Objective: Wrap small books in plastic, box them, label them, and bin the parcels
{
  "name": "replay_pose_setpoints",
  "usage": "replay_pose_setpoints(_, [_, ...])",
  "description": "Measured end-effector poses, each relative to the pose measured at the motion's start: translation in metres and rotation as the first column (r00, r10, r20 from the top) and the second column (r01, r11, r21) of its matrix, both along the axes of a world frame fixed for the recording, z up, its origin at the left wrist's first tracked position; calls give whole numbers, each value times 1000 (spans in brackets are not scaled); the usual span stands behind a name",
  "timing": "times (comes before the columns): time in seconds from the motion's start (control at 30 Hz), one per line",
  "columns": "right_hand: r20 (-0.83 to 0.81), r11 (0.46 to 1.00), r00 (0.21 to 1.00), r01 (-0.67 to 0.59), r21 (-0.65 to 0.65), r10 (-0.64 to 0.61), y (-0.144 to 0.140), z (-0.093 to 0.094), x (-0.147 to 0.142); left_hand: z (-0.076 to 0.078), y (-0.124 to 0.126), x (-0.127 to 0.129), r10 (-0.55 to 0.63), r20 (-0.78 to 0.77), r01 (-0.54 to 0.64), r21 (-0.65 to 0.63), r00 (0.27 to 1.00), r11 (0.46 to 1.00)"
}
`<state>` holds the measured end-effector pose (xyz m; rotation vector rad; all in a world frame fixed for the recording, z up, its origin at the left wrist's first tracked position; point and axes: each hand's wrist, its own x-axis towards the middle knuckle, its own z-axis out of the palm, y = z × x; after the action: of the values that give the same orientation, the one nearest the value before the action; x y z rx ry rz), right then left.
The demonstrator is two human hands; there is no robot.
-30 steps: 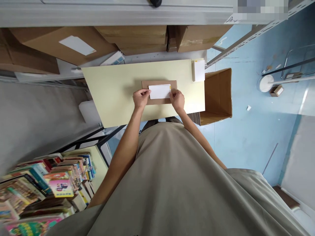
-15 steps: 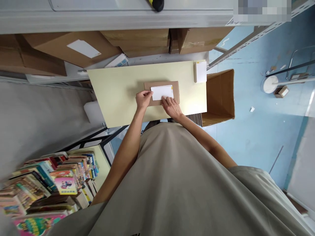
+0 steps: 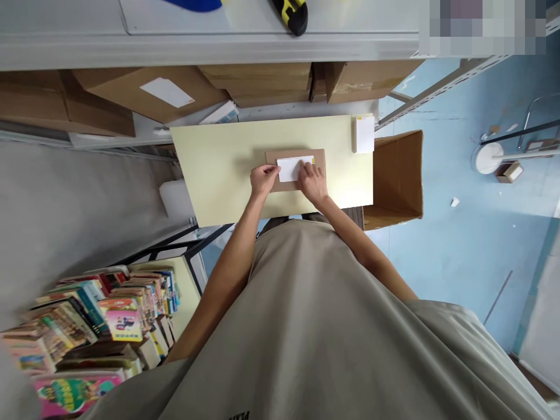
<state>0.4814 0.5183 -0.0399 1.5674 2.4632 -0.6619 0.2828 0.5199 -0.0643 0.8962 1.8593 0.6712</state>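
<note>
A flat brown cardboard box (image 3: 319, 163) lies on the pale yellow tabletop (image 3: 219, 169). On the box's top sits a white label (image 3: 289, 169) with a small yellow mark at its upper right corner. The thumb and fingers of my left hand (image 3: 263, 178) are pinched at the label's left edge. My right hand (image 3: 313, 182) rests over the label's right part, fingers bent and slightly apart, their tips touching its surface and a little blurred. A stack of white labels (image 3: 364, 135) stands at the table's far right corner.
A large open carton (image 3: 398, 181) adjoins the table's right side. Behind the table, a shelf holds several cardboard boxes (image 3: 262, 81); a black and yellow tool (image 3: 294, 16) lies on the ledge above. Several books (image 3: 125, 321) are stacked at lower left.
My right hand's fingers have gone from lying flatter near the label's lower edge to bent, higher over its right part. The left hand keeps its pinch. The whole view has shifted slightly.
</note>
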Motion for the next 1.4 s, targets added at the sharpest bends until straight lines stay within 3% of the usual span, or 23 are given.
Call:
replay_pose_setpoints(0.07, [31, 999, 999, 25, 25, -25, 3, 1, 1, 3, 0, 1, 54, -27, -55, -22, 998, 998])
replay_pose_setpoints(0.2, [-48, 955, 957, -289, -63, 287, 2, 4, -2, 8, 2, 4, 74, -49, -75, -23, 996, 997])
replay_pose_setpoints(0.37, [50, 994, 993, -109, -29, 110, 5, 6, -13, 14, 1, 8, 51, -91, -52, -11, 995, 999])
replay_pose_setpoints(0.5, [-8, 964, 966, -257, -66, 257, 6, 8, -23, 19, -2, 12, -5, -187, 7, 10, 982, 1000])
replay_pose_setpoints(0.6, [51, 982, 983, -175, -66, 178, 4, 10, -28, 19, -5, 14, -45, -221, 53, 30, 974, 998])
replay_pose_setpoints(0.77, [22, 963, 968, -246, -108, 250, 6, 13, -33, 15, -7, 11, -34, -258, 46, 38, 965, 998])
replay_pose_setpoints(0.93, [91, 986, 988, -114, -125, 126, 7, 19, -43, 9, -11, 4, -87, -195, 100, 56, 977, 993])
replay_pose_setpoints(1.1, [122, 972, 975, -162, -171, 184, 2, 29, -46, -2, -17, -6, -135, -86, 144, 102, 987, 984])
replay_pose_setpoints(1.3, [182, 965, 977, -61, -256, 110, 15, 35, -60, -13, -14, -13, -141, -18, 142, 103, 990, 985])
replay_pose_setpoints(1.4, [194, 965, 972, -80, -249, 131, 11, 37, -64, -13, -12, -12, -137, -5, 137, 97, 990, 986])
